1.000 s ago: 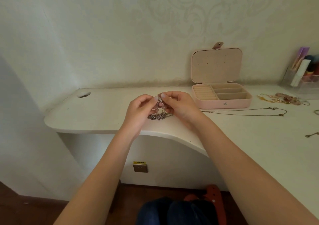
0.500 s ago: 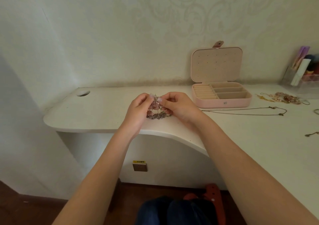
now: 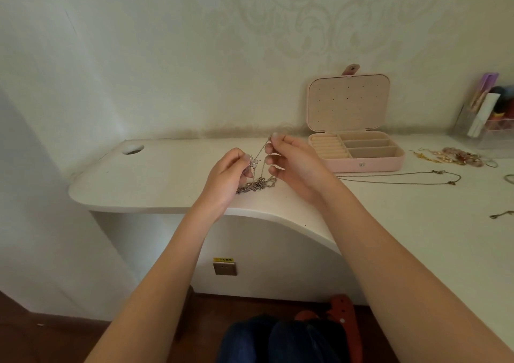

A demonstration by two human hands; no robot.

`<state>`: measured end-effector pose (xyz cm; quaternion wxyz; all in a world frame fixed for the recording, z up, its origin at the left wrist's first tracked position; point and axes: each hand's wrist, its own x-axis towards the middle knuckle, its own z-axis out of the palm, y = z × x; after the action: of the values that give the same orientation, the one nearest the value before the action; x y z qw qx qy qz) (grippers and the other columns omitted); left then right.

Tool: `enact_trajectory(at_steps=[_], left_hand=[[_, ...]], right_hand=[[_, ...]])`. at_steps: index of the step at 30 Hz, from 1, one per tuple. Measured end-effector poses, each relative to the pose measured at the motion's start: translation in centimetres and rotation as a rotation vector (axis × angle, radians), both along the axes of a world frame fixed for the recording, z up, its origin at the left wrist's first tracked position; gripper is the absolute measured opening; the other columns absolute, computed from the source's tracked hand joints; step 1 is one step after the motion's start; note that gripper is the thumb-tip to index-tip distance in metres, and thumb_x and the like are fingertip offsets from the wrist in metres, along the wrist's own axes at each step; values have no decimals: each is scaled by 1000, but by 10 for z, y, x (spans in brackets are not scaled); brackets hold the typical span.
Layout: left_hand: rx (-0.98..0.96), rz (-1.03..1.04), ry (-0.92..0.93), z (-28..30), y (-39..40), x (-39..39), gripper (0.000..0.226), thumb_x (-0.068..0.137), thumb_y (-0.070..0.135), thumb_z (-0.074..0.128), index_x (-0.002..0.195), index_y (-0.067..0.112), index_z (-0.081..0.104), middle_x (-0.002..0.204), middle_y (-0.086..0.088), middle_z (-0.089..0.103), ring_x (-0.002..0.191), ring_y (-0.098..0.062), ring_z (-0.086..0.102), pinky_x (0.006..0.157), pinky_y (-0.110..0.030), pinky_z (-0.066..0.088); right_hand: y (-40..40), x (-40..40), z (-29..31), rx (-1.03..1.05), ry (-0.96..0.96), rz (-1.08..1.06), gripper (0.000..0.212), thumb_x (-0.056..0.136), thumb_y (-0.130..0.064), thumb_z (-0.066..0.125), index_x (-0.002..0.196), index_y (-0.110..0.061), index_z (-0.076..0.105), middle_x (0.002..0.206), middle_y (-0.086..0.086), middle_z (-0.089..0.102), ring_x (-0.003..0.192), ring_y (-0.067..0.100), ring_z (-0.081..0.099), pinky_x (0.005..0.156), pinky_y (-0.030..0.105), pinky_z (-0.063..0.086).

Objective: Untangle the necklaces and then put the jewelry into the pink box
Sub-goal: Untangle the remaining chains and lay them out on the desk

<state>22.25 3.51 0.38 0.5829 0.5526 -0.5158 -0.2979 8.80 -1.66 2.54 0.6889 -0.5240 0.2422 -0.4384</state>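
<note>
Near the far left corner of the white desk (image 3: 167,173) I see a round cable hole (image 3: 133,149). Moving right, my left hand (image 3: 226,180) hangs just above the front edge, fingers curled, pinching a small silver pendant (image 3: 253,162) between thumb and fingertips. Below and between my hands the tangled necklaces (image 3: 257,184) lie bunched on the desk close to that front edge, with thin strands rising from the heap. My right hand (image 3: 299,168) is just beside the left and a little higher, thumb and forefinger nipped on a strand at its upper end, the other fingers loosely curled. Right of it, against the wall at the back edge, the pink box (image 3: 358,154) stands open, lid upright, its compartments showing nothing I can make out inside. In front of the box a thin chain necklace (image 3: 403,177) lies stretched out flat. Farther right, a heap of gold and beaded jewelry (image 3: 459,156) sits near the back edge, and behind it a clear organizer (image 3: 489,118) holds upright items at the far right corner.
</note>
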Motion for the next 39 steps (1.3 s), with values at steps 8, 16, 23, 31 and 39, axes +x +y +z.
enact_trajectory(at_steps=[8, 16, 23, 31, 39], left_hand=[[-52, -28, -87, -2, 1, 3, 23, 100, 14, 43, 78, 17, 51, 76, 3, 62, 54, -6, 43, 51, -14, 34], [-25, -68, 95, -2, -1, 7, 26, 100, 16, 45, 76, 22, 53, 84, 4, 59, 75, -8, 52, 67, -26, 34], [8, -4, -229, -4, 0, 0, 25, 95, 16, 51, 71, 17, 54, 72, -6, 53, 72, -15, 45, 66, -28, 32], [-14, 6, -282, -3, 2, -2, 25, 94, 17, 53, 69, 15, 53, 66, 1, 52, 66, -12, 44, 59, -19, 33], [-49, -44, -99, -3, 0, 4, 24, 96, 16, 51, 73, 22, 55, 65, 19, 57, 66, 1, 54, 58, -9, 38]], right_hand=[[-3, 0, -1, 28, 57, -97, 15, 97, -19, 52, 82, -17, 53, 57, -6, 41, 44, 5, 35, 47, 17, 29], [-13, 2, -10, -99, 285, -466, 10, 96, -24, 52, 89, -17, 55, 65, -5, 46, 54, 9, 39, 50, 19, 29], [-6, 0, 1, -139, 55, -429, 12, 97, -20, 51, 86, -19, 55, 55, -8, 39, 45, 6, 31, 46, 18, 29], [-5, -1, 2, -110, 22, -382, 15, 96, -19, 54, 81, -18, 55, 52, -9, 39, 43, 5, 31, 46, 17, 27], [-10, 0, -19, -594, 843, -608, 9, 86, -25, 58, 81, -19, 62, 79, -2, 57, 85, 20, 53, 76, 33, 44]])
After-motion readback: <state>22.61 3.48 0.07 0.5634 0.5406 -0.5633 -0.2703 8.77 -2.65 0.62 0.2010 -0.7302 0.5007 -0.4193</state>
